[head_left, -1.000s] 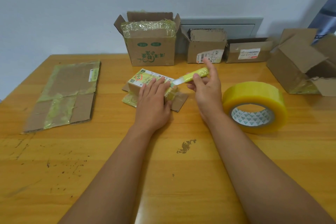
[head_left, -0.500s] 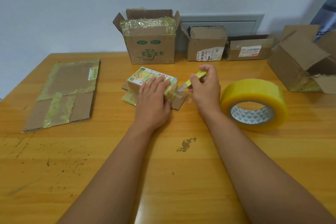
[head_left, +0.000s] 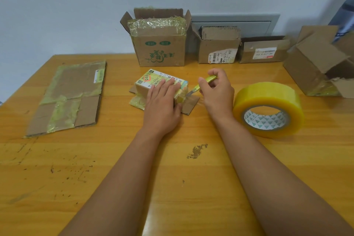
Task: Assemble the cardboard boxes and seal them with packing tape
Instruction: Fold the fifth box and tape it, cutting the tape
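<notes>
Table (head_left: 115, 188): near edge & centre open, free reach. Far edge blocked by row of boxes (head_left: 218, 48). Left edge: flattened cardboard (head_left: 70, 97) lies low, passable over. Right edge: tape roll (head_left: 268, 111) & open box (head_left: 314, 63). Gap btwn roll & small box (head_left: 153, 86) filled by right hand (head_left: 216, 92).

Left hand (head_left: 162, 105) lies flat, fingers straight; right hand (head_left: 216, 92) curled in a grip.

A small cardboard box (head_left: 153, 86) with a yellowed label is lying under the left hand (head_left: 162, 105), flaps splayed flat. Right of the right hand's (head_left: 216, 92) grip, a yellow tape roll (head_left: 268, 111) is lying flat.
</notes>
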Available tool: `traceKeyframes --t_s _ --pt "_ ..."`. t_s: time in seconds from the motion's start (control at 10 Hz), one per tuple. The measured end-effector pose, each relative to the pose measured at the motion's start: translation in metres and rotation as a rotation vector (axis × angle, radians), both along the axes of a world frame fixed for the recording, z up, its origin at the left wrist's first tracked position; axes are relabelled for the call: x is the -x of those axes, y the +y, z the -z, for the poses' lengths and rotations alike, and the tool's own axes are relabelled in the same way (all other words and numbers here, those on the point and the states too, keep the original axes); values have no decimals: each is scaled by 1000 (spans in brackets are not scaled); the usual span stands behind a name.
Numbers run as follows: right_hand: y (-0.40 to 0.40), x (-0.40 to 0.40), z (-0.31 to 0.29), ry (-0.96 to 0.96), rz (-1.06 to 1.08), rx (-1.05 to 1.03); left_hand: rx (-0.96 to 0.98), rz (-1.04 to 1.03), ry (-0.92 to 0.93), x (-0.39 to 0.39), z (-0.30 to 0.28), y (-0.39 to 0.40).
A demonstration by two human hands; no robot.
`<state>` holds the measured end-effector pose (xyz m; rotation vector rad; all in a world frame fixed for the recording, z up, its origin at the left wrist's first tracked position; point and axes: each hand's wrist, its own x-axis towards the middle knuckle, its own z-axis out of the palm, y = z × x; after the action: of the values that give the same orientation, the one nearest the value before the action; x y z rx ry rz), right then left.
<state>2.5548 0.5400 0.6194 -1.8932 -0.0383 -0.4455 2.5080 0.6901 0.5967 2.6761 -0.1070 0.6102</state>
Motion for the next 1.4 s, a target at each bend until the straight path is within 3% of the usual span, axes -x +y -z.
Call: traceKeyframes --t_s 0.7,1.1,1.4 --pt "4 6 -2 -47 112 23 0 1 -7 -1 2 0" --pt "5 10 -8 82 88 10 10 -7 -6 -2 2 0" --pt "6 6 -5 70 100 5 9 -5 -4 -1 2 -1"
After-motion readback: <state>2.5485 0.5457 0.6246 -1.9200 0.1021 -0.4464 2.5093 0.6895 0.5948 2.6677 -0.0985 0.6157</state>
